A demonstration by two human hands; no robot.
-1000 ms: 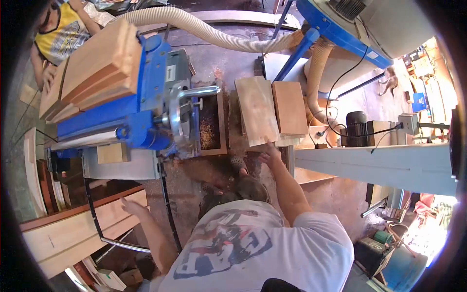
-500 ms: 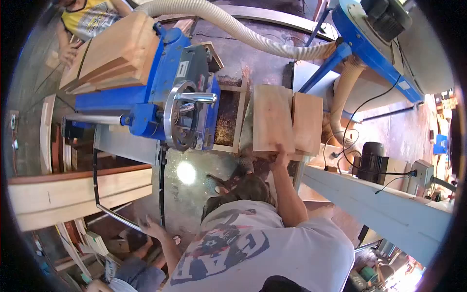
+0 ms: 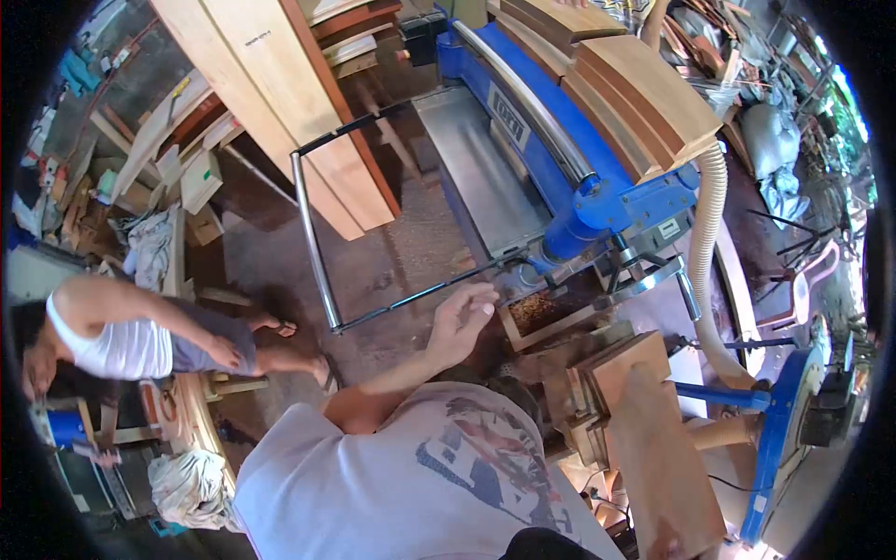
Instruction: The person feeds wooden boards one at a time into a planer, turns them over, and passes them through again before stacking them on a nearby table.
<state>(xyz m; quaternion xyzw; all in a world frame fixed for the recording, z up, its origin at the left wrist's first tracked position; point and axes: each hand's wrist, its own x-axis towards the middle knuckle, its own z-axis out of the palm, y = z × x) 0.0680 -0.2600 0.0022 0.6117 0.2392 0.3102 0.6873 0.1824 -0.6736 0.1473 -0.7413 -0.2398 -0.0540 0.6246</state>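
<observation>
My left hand [image 3: 464, 322] is raised beside the front bar of the blue thickness planer's metal bed [image 3: 490, 168], fingers loosely bent and apart, with nothing in it. At the lower right, my right hand [image 3: 668, 543] is at the near end of a wooden board [image 3: 661, 457], mostly hidden and blurred, and appears to grip it. This board slants away from a stack of short boards [image 3: 597, 392] on the floor side of the planer. The planer's handwheel [image 3: 644, 285] stands between the stack and the machine.
Curved wooden pieces [image 3: 644, 89] are piled on the planer, with another person's hand near the top edge. A ribbed hose [image 3: 711, 215] runs to a blue-framed dust collector [image 3: 779, 439]. A person in a white tank top [image 3: 121, 327] bends at left. Long planks [image 3: 280, 103] lie beyond the bed.
My view has swung left. The right hand has drawn the board off the stack towards me, and the left hand has come up near the planer bed.
</observation>
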